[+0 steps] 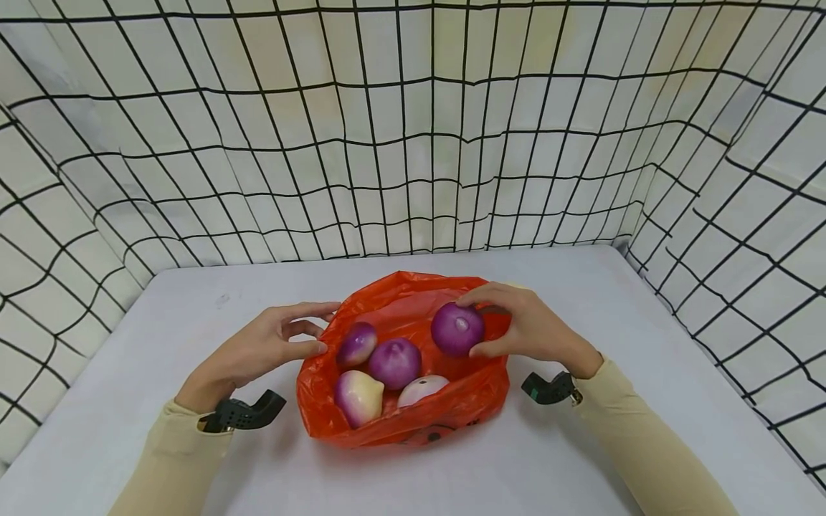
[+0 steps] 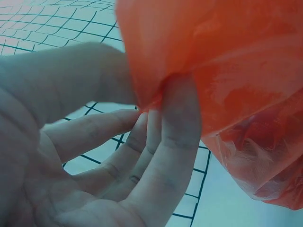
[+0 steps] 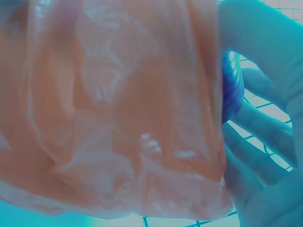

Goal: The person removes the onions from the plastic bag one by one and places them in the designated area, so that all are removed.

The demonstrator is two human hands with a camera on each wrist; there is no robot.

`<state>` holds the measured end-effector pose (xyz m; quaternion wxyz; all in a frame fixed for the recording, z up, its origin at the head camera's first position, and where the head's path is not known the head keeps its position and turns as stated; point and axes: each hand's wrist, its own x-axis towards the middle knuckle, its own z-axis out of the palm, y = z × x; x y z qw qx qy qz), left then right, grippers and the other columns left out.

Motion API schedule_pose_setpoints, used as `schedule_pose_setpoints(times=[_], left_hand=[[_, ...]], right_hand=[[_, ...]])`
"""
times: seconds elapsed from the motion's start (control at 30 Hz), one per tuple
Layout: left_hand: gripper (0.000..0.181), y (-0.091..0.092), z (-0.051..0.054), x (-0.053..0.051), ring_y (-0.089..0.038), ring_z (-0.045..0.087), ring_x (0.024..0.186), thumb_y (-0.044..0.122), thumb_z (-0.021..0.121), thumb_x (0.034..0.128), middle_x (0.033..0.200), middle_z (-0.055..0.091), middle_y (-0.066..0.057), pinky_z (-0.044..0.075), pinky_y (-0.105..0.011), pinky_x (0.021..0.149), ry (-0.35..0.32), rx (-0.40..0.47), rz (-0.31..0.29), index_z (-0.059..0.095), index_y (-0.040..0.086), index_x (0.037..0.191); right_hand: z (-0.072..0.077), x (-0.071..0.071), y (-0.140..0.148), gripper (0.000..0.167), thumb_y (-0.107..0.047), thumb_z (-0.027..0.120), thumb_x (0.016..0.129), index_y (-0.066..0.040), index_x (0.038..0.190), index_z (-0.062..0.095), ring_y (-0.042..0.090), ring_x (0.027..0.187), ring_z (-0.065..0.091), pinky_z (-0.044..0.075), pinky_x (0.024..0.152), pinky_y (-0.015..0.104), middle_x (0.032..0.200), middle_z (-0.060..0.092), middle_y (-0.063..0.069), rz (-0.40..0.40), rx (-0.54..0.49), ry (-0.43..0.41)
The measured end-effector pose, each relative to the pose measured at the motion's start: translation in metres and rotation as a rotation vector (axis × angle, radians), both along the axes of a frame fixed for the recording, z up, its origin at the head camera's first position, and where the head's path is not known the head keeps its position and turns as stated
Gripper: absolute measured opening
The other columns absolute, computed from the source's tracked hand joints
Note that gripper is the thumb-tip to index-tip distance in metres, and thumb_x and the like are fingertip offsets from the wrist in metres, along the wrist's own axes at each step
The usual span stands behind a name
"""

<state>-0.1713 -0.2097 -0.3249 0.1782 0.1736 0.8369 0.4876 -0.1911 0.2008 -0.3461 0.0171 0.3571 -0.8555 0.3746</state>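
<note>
A red plastic bag (image 1: 413, 430) stands with its mouth wide, holding several purple onions (image 1: 395, 363) and one paler onion (image 1: 422, 390). At the bag's left rim, my left hand (image 1: 258, 351) pinches the plastic; in the left wrist view the thumb and fingers of the left hand (image 2: 109, 142) meet on the bag's edge (image 2: 161, 42). My right hand (image 1: 532, 326) holds a purple onion (image 1: 457, 329) at the right side of the mouth. In the right wrist view, the bag (image 3: 118, 118) hides most of that onion (image 3: 232, 87) beside the right hand (image 3: 270, 127).
The bag rests on a white table (image 1: 413, 480). A black wire grid (image 1: 400, 140) rises along the back and both sides, with pale sheeting behind it. A dark wrist device (image 1: 248, 412) is on each arm.
</note>
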Motion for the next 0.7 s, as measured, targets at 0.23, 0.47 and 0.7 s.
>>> schedule_pose_setpoints(times=[0.23,0.47,0.7], left_hand=[[0.065,-0.001,-0.001,-0.002,-0.032,0.059,0.123,0.022,0.075,0.0931,0.144,0.056,-0.017,0.064,-0.039,0.086,-0.012,0.005,0.006,0.050,0.014,0.153],[0.066,-0.001,-0.001,-0.002,-0.033,0.059,0.123,0.024,0.076,0.0922,0.144,0.058,-0.016,0.064,-0.039,0.086,-0.005,-0.002,0.008,0.051,0.015,0.152],[0.065,-0.001,-0.002,-0.002,-0.032,0.059,0.123,0.023,0.075,0.0931,0.144,0.057,-0.016,0.064,-0.037,0.087,-0.013,0.009,0.001,0.050,0.013,0.152]], right_hand=[[0.002,-0.001,0.005,0.065,-0.022,0.092,0.078,-0.024,0.136,0.063,0.021,0.127,0.062,0.060,0.101,0.043,0.135,0.064,-0.001,-0.023,-0.057,-0.058],[0.004,-0.002,0.009,0.066,-0.019,0.092,0.078,-0.024,0.137,0.063,0.022,0.130,0.061,0.057,0.105,0.049,0.137,0.063,-0.001,-0.072,-0.115,-0.076],[0.008,-0.001,0.013,0.066,-0.017,0.091,0.078,-0.021,0.138,0.063,0.023,0.130,0.061,0.058,0.104,0.042,0.138,0.062,0.001,-0.106,-0.142,-0.078]])
